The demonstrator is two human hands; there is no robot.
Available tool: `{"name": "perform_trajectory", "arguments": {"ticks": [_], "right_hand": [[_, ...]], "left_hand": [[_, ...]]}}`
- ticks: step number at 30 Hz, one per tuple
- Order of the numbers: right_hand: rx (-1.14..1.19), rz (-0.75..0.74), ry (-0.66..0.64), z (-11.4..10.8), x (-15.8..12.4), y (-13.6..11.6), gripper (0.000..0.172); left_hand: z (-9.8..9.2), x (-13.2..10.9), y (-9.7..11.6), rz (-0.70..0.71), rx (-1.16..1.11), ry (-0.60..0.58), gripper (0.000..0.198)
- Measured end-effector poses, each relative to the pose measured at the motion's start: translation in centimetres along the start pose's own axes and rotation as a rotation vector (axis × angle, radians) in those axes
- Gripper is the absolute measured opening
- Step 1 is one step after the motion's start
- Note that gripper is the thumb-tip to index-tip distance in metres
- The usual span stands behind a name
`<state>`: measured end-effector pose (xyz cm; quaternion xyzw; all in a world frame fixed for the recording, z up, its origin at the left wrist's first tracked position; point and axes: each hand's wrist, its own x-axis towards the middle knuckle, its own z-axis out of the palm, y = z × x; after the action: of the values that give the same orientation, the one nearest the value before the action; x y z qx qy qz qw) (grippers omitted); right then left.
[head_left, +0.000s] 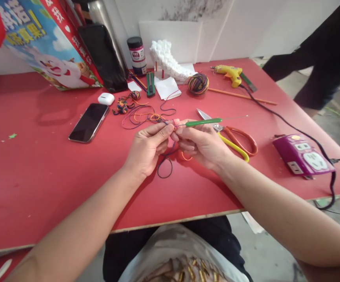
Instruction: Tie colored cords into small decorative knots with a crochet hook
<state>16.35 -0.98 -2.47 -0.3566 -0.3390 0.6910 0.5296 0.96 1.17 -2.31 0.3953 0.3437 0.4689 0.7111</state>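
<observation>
Both hands meet above the red table (pixel 70 188), fingertips almost touching. My left hand (pixel 150 147) pinches a small bit of multicoloured yarn (pixel 175 126) between thumb and forefinger. In the fingers of my right hand (pixel 200 143) is a crochet hook with a green handle (pixel 203 122); its thin tip at the yarn is partly hidden by the fingertips. Loose strands of yarn (pixel 140 113) spread behind the hands, and a dark loop (pixel 164 167) hangs below them. Just right of my right hand lie scissors with red and yellow handles (pixel 240 143).
Behind the hands are a yarn ball (pixel 198 84), a white textured piece (pixel 171 62), a green cutter (pixel 150 84) and a yellow glue gun (pixel 230 74). A phone (pixel 89 122) lies left, a purple power socket (pixel 303 154) right, with a black cable. A person's dark-clad legs (pixel 313 58) stand beyond.
</observation>
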Motion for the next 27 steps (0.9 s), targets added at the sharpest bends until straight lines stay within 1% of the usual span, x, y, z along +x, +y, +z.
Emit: {"name": "perform_trajectory", "arguments": {"ticks": [2,4,7,10,13,19,22,27], "right_hand": [[-0.015,-0.049,-0.007,-0.01,-0.08,-0.04,0.022],[-0.021,-0.056,-0.025,0.03,-0.22,-0.13,0.023],[-0.042,0.000,-0.028,0.21,-0.45,-0.28,0.026],[-0.039,0.045,-0.008,0.46,-0.56,-0.38,0.033],[-0.005,0.054,0.016,0.58,-0.49,-0.37,0.039],[0.024,0.108,0.023,0.23,-0.17,-0.13,0.026],[0.018,0.105,0.025,0.10,-0.12,-0.09,0.026],[-0.038,0.045,-0.018,0.22,-0.41,-0.30,0.028]], "left_hand": [[0.01,-0.02,0.15,-0.014,-0.017,0.000,0.023],[-0.03,-0.05,0.23,-0.017,-0.013,0.008,0.020],[-0.17,-0.07,0.22,0.018,0.008,0.024,0.018],[-0.26,-0.09,0.19,0.073,0.049,0.018,0.020],[-0.19,-0.12,0.23,0.072,0.077,0.012,0.020],[0.03,-0.12,0.18,0.052,0.091,0.000,0.027],[0.11,-0.22,0.19,0.047,0.108,-0.007,0.029],[0.07,-0.27,0.44,0.035,0.082,-0.029,0.034]]}}
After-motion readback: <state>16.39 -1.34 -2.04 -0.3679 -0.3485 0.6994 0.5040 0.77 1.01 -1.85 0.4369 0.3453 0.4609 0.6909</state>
